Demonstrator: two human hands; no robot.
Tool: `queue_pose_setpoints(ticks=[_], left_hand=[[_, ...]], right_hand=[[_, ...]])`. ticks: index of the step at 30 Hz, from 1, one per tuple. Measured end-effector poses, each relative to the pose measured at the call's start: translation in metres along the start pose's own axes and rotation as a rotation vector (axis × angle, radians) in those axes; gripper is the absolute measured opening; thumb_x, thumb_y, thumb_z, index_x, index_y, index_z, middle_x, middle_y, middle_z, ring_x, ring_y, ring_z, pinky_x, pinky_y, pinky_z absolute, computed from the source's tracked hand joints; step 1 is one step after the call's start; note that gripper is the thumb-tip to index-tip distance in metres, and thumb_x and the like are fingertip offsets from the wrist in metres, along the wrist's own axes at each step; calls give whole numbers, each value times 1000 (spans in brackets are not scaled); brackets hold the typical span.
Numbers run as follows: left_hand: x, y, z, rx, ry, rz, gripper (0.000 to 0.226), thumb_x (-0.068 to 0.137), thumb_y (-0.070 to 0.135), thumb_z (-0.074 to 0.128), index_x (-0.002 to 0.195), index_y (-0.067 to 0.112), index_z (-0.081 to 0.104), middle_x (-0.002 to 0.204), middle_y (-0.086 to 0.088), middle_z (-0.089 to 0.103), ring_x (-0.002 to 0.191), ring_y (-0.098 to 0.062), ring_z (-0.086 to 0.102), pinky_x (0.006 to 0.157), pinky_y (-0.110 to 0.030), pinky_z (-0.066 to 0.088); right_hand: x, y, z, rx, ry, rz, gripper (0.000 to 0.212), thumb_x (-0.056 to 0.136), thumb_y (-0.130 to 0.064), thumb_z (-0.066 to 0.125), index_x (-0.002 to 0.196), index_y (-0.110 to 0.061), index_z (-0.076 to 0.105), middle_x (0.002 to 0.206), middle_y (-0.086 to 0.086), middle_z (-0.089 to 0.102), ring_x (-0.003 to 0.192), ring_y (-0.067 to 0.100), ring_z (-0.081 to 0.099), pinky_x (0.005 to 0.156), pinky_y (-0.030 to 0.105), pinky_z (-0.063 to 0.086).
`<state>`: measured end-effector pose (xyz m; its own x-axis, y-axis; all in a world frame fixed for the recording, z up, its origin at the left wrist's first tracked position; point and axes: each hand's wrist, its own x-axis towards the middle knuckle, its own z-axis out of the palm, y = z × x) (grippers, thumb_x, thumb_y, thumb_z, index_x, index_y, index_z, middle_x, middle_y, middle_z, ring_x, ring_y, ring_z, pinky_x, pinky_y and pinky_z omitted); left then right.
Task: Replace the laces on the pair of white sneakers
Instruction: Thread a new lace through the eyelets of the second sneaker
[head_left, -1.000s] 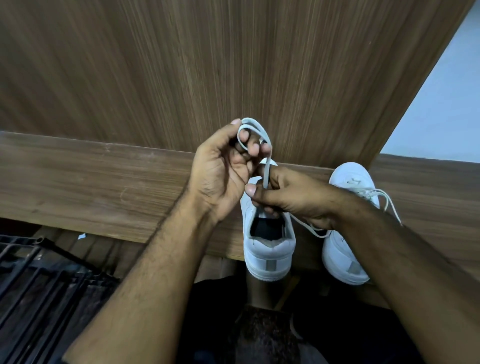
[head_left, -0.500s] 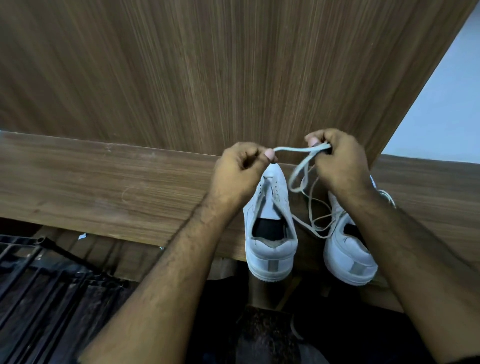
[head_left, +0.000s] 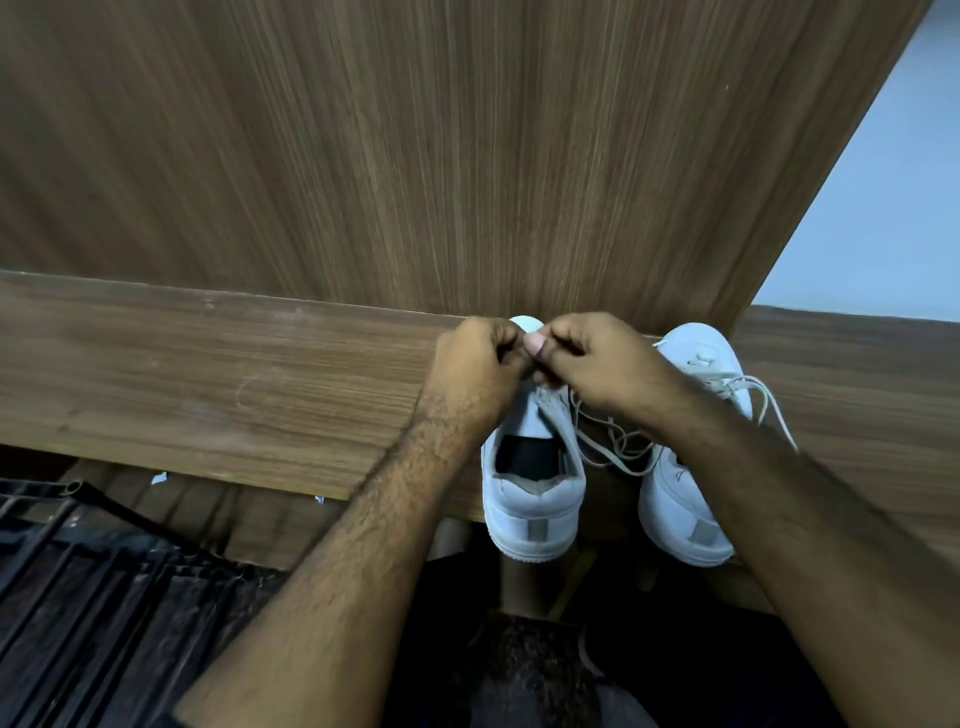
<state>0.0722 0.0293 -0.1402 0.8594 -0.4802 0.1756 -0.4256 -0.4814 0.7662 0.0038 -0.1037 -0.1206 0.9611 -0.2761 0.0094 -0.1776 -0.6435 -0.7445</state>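
Observation:
Two white sneakers stand side by side on a wooden ledge, heels toward me. The left sneaker has a dark inside and its toe is hidden by my hands. The right sneaker carries loose white laces that trail between the two shoes. My left hand and my right hand meet over the left sneaker's front, fingers curled. A lace runs from under my right hand down to the shoes; the pinched part itself is hidden by the fingers.
A wooden panel rises behind the ledge, with a pale wall at the right. A dark metal rack lies at the lower left, below the ledge. My legs in dark cloth are below the sneakers.
My hands were apart with a lace stretched between them; they have come together over the left sneaker's toe and moved lower. Before that, both held a lace loop above the shoe.

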Motion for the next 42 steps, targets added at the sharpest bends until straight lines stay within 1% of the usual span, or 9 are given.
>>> queue_pose_setpoints(ticks=[3,7,11,15,18,21,28,35,42], left_hand=[[0,-2,1,-3,-35,-46,17,90,35,72,90,18,72,81,6,70,75,-6,62,59,-14,39],[-2,-5,5,142,-200,-107,25,88,33,74,108,24,65,109,0,63,96,-16,59,76,-24,42],[-4,-1,3,186,-230,-120,15,92,13,58,103,22,64,97,-5,67,72,-13,58,54,-17,39],[-5,2,-7,168,-223,-165,14,87,8,60,86,19,68,90,-5,66,59,-11,57,38,-10,34],[-17,2,-17,105,-356,-180,6,79,6,73,82,11,71,65,3,63,47,-6,55,41,-15,40],[-28,0,-20,40,-477,-193,8,78,10,75,84,12,71,66,2,64,59,-13,60,56,-28,53],[-18,-1,-2,131,-353,-146,15,80,19,77,93,17,69,75,6,60,66,-11,56,51,-19,39],[-12,-6,8,58,-346,-154,14,77,12,82,88,12,74,62,6,59,40,0,49,41,-12,35],[-8,-12,13,-29,-306,-245,21,74,-4,79,85,14,80,60,1,61,39,-8,50,43,-14,38]], right_hand=[[4,10,-6,-118,110,48,25,97,-39,61,88,-20,74,75,0,72,66,12,63,62,29,49],[5,23,-15,-162,265,134,20,96,-31,63,80,-22,71,70,-9,68,66,5,64,55,19,43],[6,32,-7,-161,204,166,7,92,-23,68,87,-22,74,72,-6,71,70,13,70,70,31,58],[4,31,-6,-183,187,156,6,91,-23,69,93,-25,74,75,-8,71,70,8,66,71,28,55],[2,31,-2,-221,138,141,8,90,-19,67,89,-25,73,71,-9,70,67,7,63,64,23,48],[0,31,2,-267,3,136,8,90,-19,68,88,-24,74,66,-9,68,61,6,61,56,20,44],[-9,32,2,-457,-17,78,4,84,-29,74,83,-33,75,84,-9,72,83,15,67,79,35,57],[-21,14,2,-801,-4,28,22,91,-27,62,106,-40,69,110,0,65,101,26,65,72,30,44],[-20,2,5,-973,4,-22,29,90,-24,64,113,-41,68,110,-3,63,104,21,62,71,31,43]])
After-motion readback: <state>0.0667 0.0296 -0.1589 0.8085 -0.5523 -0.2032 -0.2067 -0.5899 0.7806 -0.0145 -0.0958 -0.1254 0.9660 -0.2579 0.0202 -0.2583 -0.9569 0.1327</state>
